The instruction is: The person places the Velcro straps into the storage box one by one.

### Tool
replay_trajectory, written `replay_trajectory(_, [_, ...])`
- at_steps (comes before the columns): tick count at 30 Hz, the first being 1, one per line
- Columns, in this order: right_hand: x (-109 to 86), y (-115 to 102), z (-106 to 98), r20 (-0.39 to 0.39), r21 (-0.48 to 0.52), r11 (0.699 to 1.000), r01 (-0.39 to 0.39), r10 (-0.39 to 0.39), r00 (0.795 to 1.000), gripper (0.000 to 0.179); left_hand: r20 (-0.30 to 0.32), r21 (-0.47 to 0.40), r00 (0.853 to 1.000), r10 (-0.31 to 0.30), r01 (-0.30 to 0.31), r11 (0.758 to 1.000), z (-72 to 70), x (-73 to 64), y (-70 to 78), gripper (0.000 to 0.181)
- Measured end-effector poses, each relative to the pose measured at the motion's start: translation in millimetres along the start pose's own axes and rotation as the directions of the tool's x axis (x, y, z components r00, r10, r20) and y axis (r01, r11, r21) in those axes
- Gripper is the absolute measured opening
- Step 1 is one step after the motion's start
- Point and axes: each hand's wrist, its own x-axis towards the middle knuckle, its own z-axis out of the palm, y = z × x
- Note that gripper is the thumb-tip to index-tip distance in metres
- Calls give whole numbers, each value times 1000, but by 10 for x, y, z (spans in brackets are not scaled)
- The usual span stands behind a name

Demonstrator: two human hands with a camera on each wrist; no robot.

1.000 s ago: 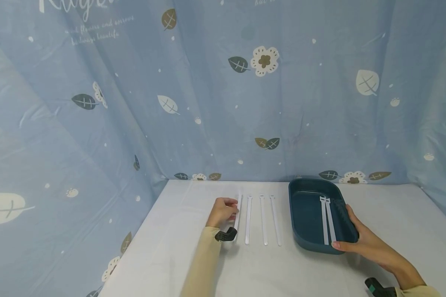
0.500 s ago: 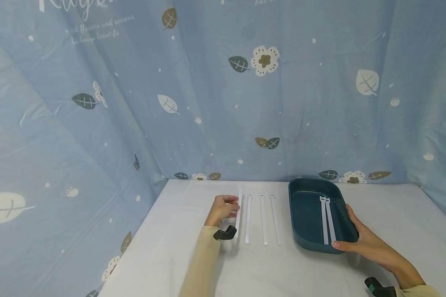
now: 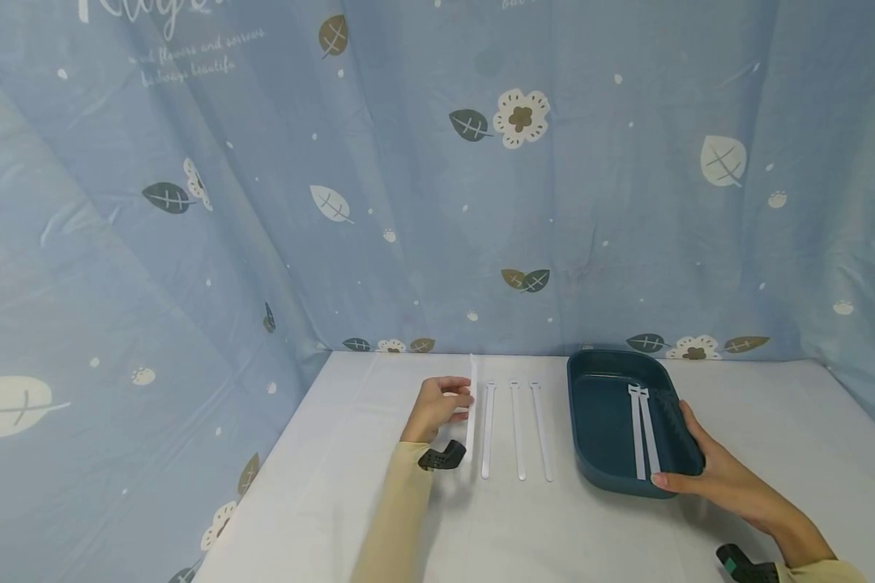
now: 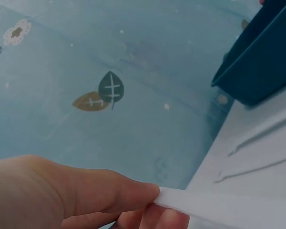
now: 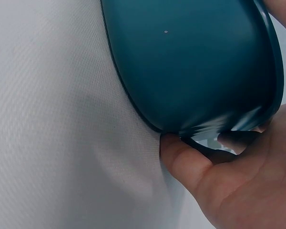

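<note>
My left hand [image 3: 437, 406] pinches a flat white cable tie [image 3: 471, 437] between thumb and fingers, and its far end points toward the curtain. In the left wrist view the cable tie [image 4: 229, 207] runs off to the right from the fingertips. To its right, three similar white cable ties [image 3: 518, 433] lie side by side on the table. My right hand [image 3: 718, 470] grips the near right corner of a dark teal basin [image 3: 601, 425], thumb at the near rim. Two white cable ties [image 3: 638, 437] lie inside the basin, their slotted heads at the far end.
A white cloth [image 3: 321, 486] covers the table. Behind it and along the left hangs a blue curtain [image 3: 408, 162] with leaf and flower prints, meeting the table's far edge. Black wrist devices [image 3: 443, 456] sit at both cuffs.
My left hand has lifted the cable tie and shifted it slightly away from me and to the right; it now stands straighter. My right hand and the basin have stayed put.
</note>
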Motion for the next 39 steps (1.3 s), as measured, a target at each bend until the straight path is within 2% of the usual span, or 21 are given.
replay_trajectory(15, [-10, -23, -2, -2, -19, 1000, -5, 5, 1000, 126, 35, -90, 999, 21, -18, 996, 67, -59, 103, 38])
replay_trajectory(27, [-3, -8, 22, -3, -29, 1000, -3, 3, 1000, 127, 48, -147, 997, 64, -56, 988, 142, -146, 231, 35])
replay_trajectory(39, [6, -9, 11, -11, -6, 1000, 15, -15, 1000, 126, 88, -207, 991, 103, -83, 975, 301, -189, 393, 37])
